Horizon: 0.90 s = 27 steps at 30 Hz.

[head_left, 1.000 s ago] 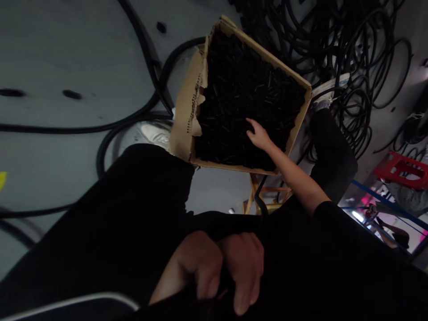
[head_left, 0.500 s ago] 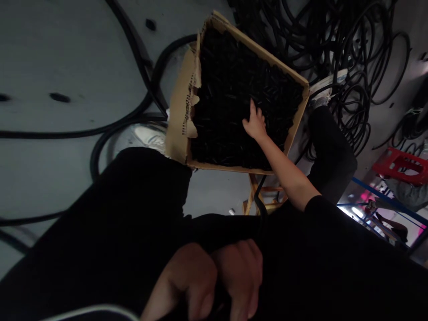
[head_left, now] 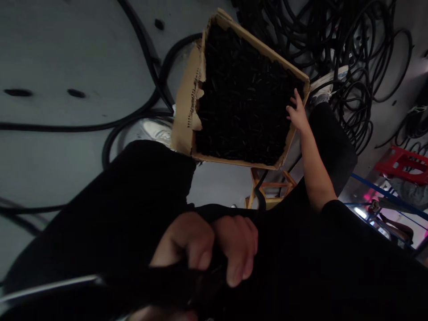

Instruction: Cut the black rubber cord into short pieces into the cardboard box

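My right hand [head_left: 298,117] has swung from over the middle of the cardboard box [head_left: 183,107], at one o'clock, to its three-o'clock rim, fingers open and apart. My left hand [head_left: 200,234] curls at six o'clock; whether it grips anything dark, I cannot tell. Coiled black cables [head_left: 321,31] crowd two o'clock, a red stool [head_left: 389,162] sits at three, and a thick cable [head_left: 67,129] runs in from nine. Short black pieces [head_left: 250,98] fill the box, its nine-o'clock edge torn.
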{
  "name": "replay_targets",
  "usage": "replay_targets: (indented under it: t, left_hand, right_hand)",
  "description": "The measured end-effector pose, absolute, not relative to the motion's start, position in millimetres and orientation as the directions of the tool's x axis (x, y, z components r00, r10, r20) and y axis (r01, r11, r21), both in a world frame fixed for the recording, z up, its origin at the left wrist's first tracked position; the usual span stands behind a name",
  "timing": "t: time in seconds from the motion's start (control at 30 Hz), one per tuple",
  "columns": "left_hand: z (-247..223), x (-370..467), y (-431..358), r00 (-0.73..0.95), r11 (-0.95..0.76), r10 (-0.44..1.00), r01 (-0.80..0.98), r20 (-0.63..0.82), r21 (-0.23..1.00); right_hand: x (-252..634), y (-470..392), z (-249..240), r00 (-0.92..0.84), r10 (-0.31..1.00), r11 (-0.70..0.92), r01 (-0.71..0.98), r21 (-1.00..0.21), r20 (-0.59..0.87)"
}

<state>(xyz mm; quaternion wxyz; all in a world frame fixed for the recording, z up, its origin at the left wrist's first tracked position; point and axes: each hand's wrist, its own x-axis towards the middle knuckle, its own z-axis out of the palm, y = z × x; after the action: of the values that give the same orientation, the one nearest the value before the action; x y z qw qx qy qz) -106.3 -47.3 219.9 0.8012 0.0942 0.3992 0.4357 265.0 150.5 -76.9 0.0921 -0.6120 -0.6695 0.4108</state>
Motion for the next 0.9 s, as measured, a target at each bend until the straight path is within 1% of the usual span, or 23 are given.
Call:
replay_targets:
  t: [0.1,0.23,0.33,0.4,0.47,0.53,0.57,0.63,0.7,0.77,0.83,0.9]
  left_hand:
    - [229.1,-100.1,-32.4,0.220,0.549,0.807,-0.623,-0.549,0.557]
    - [222.8,-90.7,-25.5,0.157,0.520,0.808,-0.643,-0.567,0.562]
    - [209.3,-83.3,-25.4,0.135,0.526,0.802,-0.620,-0.582,0.582]
    - [197.5,-76.3,-27.8,0.119,0.492,0.834,-0.601,-0.538,0.629]
    - [184.2,-66.3,-32.2,0.079,0.415,0.882,-0.597,-0.464,0.687]
    - [169.7,-52.8,-38.1,0.060,0.406,0.888,-0.568,-0.456,0.716]
    - [161.9,-44.8,-41.6,0.074,0.433,0.878,-0.541,-0.472,0.721]
    - [144.3,-27.1,-49.1,0.109,0.474,0.867,-0.476,-0.486,0.741]
    - [123.1,-8.7,-56.8,0.146,0.490,0.868,-0.405,-0.475,0.772]
    - [98.5,7.7,-63.7,0.156,0.488,0.872,-0.362,-0.464,0.794]
    - [73.4,20.7,-69.3,0.135,0.489,0.872,-0.293,-0.471,0.822]
    - [51.1,30.3,-74.4,0.116,0.482,0.876,-0.202,-0.468,0.853]
  right_hand:
    - [257.0,150.7,-66.7,-0.160,0.901,-0.195,0.683,-0.704,-0.404]
    - [249.2,135.7,-65.9,-0.097,0.905,-0.259,0.648,-0.716,-0.415]
    - [245.5,93.9,-52.0,-0.072,0.912,-0.285,0.594,-0.752,-0.403]
    - [237.3,51.7,-30.4,-0.127,0.907,-0.290,0.502,-0.815,-0.401]
    - [222.7,6.0,-1.8,-0.222,0.888,-0.296,0.396,-0.870,-0.403]
    - [205.1,-36.0,27.0,-0.299,0.871,-0.299,0.304,-0.904,-0.389]
    - [197.0,-54.2,39.1,-0.306,0.875,-0.299,0.268,-0.916,-0.376]
    - [185.2,-84.6,55.1,-0.263,0.898,-0.305,0.205,-0.930,-0.353]
    - [181.8,-107.7,59.4,-0.170,0.916,-0.343,0.137,-0.929,-0.363]
    - [186.5,-124.8,54.7,-0.095,0.910,-0.401,0.053,-0.915,-0.404]
    - [196.1,-137.2,45.3,-0.078,0.895,-0.443,-0.028,-0.896,-0.440]
    - [206.1,-146.0,34.2,-0.103,0.882,-0.469,-0.090,-0.879,-0.460]
